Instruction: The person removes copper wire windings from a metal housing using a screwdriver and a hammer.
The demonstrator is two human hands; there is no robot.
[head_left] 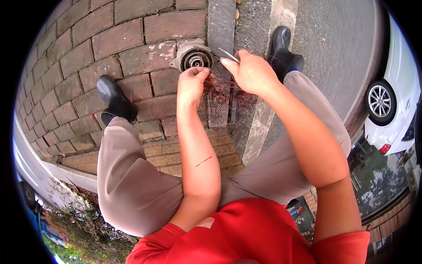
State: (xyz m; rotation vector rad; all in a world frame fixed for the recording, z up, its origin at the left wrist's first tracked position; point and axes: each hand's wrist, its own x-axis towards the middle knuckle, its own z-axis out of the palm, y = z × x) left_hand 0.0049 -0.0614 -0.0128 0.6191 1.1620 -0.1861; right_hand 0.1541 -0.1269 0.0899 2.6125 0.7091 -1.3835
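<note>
- While the person bends over brick paving (132, 39), both bare hands meet near twelve o'clock in the view, just above a round metal drain fitting (196, 57) set in the bricks beside a grey stone kerb (220, 26).
- The left hand (191, 86) sits just at six o'clock of the fitting, fingers pinched together on a bunch of thin reddish-brown fibres (213, 88) that hang down past the wrist.
- The right hand (251, 72) lies at three o'clock of the fitting, closed around a slim, pale metal tool (228, 55) whose tip points toward ten o'clock, reaching the fitting's rim; whether it touches the rim cannot be told.
- The fibres spread between the two hands and trail over the kerb toward six o'clock.
- A black shoe (115, 99) stands on the bricks at nine o'clock of the hands; the other black shoe (281, 48) stands on the grey road surface (329, 44) at two o'clock of them.
- Grey-beige trousers (132, 185) cover both legs, and a red shirt (246, 233) fills the view at six o'clock.
- A white car (395, 101) shows at three o'clock, well apart from the hands, its wheel turned toward the camera.
- Green plants (74, 220) edge the paving near seven o'clock.
</note>
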